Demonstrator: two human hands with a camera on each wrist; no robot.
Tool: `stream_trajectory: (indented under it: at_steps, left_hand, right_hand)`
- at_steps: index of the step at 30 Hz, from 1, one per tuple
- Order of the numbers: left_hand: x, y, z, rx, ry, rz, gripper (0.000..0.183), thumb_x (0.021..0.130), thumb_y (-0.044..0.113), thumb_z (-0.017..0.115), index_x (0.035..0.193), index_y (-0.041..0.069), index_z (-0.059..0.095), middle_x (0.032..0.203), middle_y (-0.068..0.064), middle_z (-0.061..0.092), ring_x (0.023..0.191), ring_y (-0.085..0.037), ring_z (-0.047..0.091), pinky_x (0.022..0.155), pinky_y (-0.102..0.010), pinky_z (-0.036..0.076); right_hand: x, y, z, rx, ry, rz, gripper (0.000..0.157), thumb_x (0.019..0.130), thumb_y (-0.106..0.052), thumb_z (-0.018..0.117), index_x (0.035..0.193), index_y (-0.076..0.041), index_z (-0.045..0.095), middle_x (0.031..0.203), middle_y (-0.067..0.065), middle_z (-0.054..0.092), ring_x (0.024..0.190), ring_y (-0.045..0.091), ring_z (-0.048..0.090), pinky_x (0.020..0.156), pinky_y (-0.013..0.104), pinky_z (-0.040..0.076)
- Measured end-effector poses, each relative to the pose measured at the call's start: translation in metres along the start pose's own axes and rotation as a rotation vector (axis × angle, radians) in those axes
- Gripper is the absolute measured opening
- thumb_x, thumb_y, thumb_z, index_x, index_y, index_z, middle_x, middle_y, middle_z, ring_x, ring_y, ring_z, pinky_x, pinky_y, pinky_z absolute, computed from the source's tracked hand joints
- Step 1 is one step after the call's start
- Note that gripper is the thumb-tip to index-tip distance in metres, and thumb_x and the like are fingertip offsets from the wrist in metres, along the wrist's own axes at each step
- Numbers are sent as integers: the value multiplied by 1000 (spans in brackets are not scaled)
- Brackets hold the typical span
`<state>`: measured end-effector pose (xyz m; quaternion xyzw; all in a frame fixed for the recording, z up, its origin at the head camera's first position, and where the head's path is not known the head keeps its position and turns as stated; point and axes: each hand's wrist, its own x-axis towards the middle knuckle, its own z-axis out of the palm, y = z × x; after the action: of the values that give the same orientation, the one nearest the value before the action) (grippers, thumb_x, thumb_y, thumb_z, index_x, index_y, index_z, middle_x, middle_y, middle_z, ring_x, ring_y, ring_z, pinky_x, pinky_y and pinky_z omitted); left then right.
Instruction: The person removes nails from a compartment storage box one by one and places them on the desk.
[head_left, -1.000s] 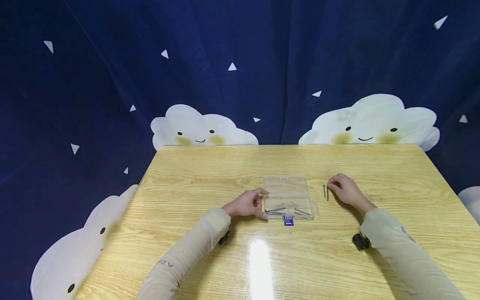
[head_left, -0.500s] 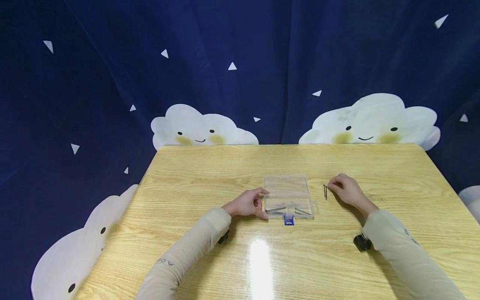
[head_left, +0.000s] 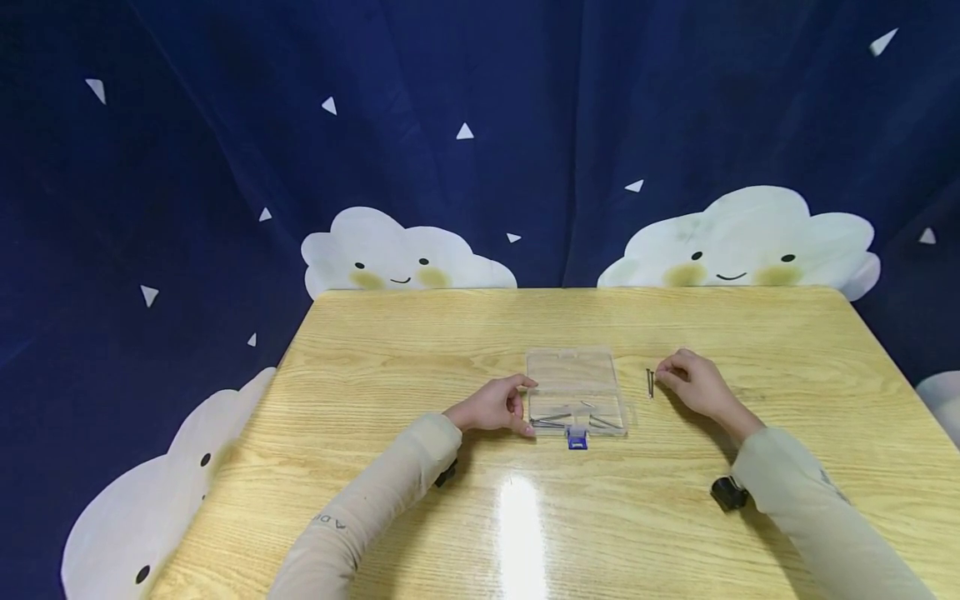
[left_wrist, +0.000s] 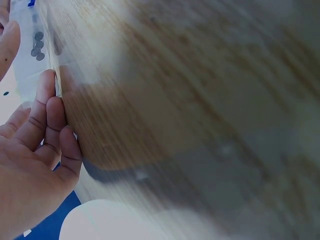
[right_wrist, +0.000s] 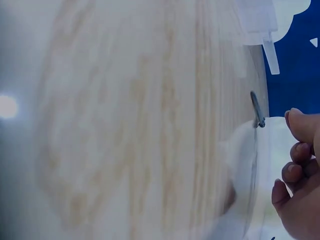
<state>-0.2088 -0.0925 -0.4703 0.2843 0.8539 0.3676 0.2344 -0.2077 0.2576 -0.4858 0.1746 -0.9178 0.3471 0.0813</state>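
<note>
Left hand grasping the clear box by its left edge: thumb at the front corner, index by the hinge line. Box sits open on the wooden bench, lid laid back on the far side, blue latch facing the person. Several loose nails in the near tray, at mixed angles. 2 more, the outside pair, lie on the bench right of the box, almost parallel. Right hand just beside that pair, fingers curled, nothing visible gripped. Black wrist unit under the right sleeve. Dark blue curtain with clouds behind.
</note>
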Motion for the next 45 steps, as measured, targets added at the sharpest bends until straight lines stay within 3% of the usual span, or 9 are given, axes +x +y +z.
stream_trajectory:
  at_steps: [13, 26, 38, 45]
  left_hand:
    - [0, -1, 0, 8, 4, 19, 75, 72, 20, 79, 133, 3, 40, 72, -1, 59, 61, -8, 52, 61, -21, 43]
    - [1, 0, 0, 4, 5, 13, 74, 72, 21, 79, 133, 3, 41, 71, -1, 59, 60, -9, 51, 61, -21, 43]
    - [-1, -1, 1, -6, 0, 2, 75, 72, 22, 79, 134, 4, 40, 73, -2, 59, 62, -11, 53, 62, -22, 44]
    - [-1, 0, 0, -10, -2, 9, 75, 72, 21, 79, 133, 4, 40, 73, -2, 59, 62, -11, 52, 62, -23, 43]
  right_hand:
    - [-6, -14, 2, 48, -13, -18, 5, 85, -2, 62, 84, -1, 66, 75, 1, 51, 62, 9, 40, 55, 24, 35]
    - [-6, -29, 10, 98, 7, -158, 5, 79, 1, 68, 82, -2, 68, 69, -5, 48, 58, 6, 36, 51, 21, 33]
    - [1, -43, 18, 164, -73, -240, 5, 79, 2, 67, 82, -3, 68, 67, -7, 43, 55, 4, 33, 49, 21, 31]
    - [6, -48, 24, 216, -148, -295, 7, 78, -1, 69, 83, -5, 70, 73, -5, 49, 60, 7, 39, 53, 24, 36]
